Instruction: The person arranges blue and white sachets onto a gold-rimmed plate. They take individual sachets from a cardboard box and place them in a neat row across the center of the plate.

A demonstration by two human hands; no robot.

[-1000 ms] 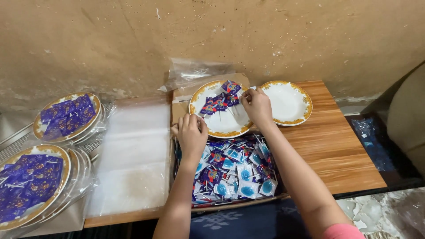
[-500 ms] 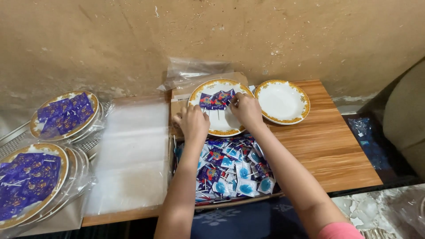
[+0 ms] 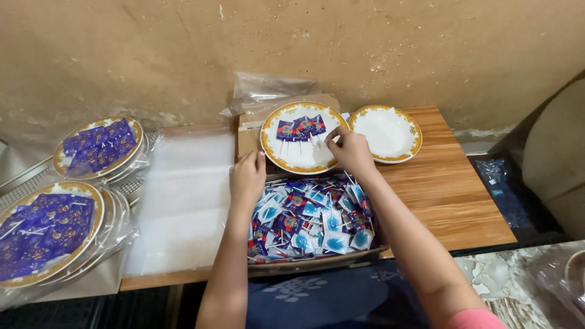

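- I see my right hand (image 3: 350, 149) over the near rim of the white plate with the gold border (image 3: 303, 137), fingers curled together and pinching at a thin white stick beside the wrapped lollipops (image 3: 300, 128) – from here I cannot tell how firm the hold is
- Those lollipops lie in a short row across the far half of that plate, purple and blue wrappers up top, sticks pointing toward me
- My left hand (image 3: 247, 178) rests at the near left of the plate, fingers bent and close together, fingertips at the far left edge of the tray (image 3: 317, 263); I cannot tell whether it holds anything
- The tray sits just in front of the plate and is heaped with loose lollipops (image 3: 314, 216) in blue, purple and white wrappers
- The plate rests on a flat piece of brown cardboard (image 3: 247, 131), with a crumpled clear plastic bag (image 3: 268, 91) behind it against the wall
- A second, bare plate (image 3: 386, 133) of the same pattern lies just right of the first, their rims close
- All of this sits on a low wooden table (image 3: 451, 195) – a sheet of clear plastic (image 3: 183, 201) covers its left part
- Well off to the left, two stacks of filled plates (image 3: 100, 146) and (image 3: 46, 228) lie wrapped in clear film, each covered with purple wrappers
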